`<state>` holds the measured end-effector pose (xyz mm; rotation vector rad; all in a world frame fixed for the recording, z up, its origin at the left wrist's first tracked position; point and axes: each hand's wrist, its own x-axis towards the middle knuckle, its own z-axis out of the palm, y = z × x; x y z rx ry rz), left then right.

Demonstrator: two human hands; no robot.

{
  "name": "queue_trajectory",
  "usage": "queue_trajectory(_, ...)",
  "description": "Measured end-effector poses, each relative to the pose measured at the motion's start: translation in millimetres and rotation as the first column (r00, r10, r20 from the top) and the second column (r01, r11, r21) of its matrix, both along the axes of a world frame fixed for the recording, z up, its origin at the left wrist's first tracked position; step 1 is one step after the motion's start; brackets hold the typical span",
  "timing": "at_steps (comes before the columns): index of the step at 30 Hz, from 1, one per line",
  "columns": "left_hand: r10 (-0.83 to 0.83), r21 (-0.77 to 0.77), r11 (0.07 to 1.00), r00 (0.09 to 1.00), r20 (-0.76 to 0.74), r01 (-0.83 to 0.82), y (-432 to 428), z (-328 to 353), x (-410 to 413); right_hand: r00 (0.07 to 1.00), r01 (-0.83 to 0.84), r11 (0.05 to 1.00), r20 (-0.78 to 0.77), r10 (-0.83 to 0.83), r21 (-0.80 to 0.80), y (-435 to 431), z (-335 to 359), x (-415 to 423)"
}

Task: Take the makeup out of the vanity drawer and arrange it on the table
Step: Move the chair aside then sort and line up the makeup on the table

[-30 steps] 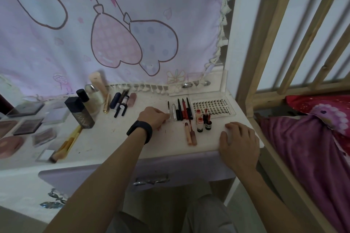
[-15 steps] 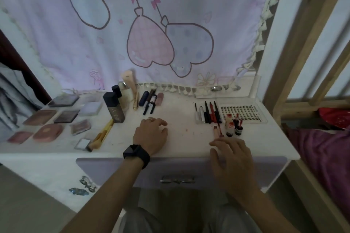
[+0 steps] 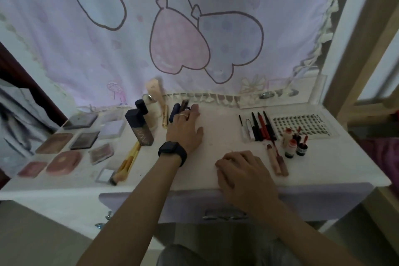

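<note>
**As hands rest, makeup lies grouped on the vanity table [image 3: 218, 121]**

At least eight compacts [image 3: 63, 162] fill the left end, then two brushes [image 3: 127, 162] and one foundation bottle [image 3: 140, 128]. Left hand [image 3: 185, 130] lies flat, fingers straight, tips on rear tubes [image 3: 176, 110]. Bare surface separates it from right hand [image 3: 244, 171], fingers curled near the front edge above the closed drawer [image 3: 172, 205]; any hold cannot be told. Five liners [image 3: 257, 127], two lip tubes [image 3: 278, 161], one lash tray [image 3: 302, 125].
</note>
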<state>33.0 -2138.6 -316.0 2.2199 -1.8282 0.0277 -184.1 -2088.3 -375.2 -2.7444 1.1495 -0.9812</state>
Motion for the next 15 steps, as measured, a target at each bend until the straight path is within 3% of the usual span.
queue_trajectory(4, 0.033, 0.019, 0.999, 0.990, 0.136, -0.036, -30, -4, -3, 1.000, 0.008, 1.000, 0.017, -0.008, 0.008, 1, -1, 1)
queue_trajectory(7, 0.065, -0.047, 0.997, 0.987, 0.145, -0.058, -38, -3, -8, 0.999, 0.014, 1.000, 0.039, -0.014, 0.005, 1, -4, 1)
queue_trajectory(11, 0.066, -0.054, 0.996, 0.994, -0.086, -0.071, -35, -7, -11, 0.998, 0.019, 1.000, 0.055, -0.018, -0.008, 1, -7, 2)
queue_trajectory(15, 0.083, -0.065, 0.992, 0.939, -0.334, -0.111, -21, -6, -19, 0.996, 0.019, 1.000, 0.086, -0.018, -0.011, 1, -8, 2)
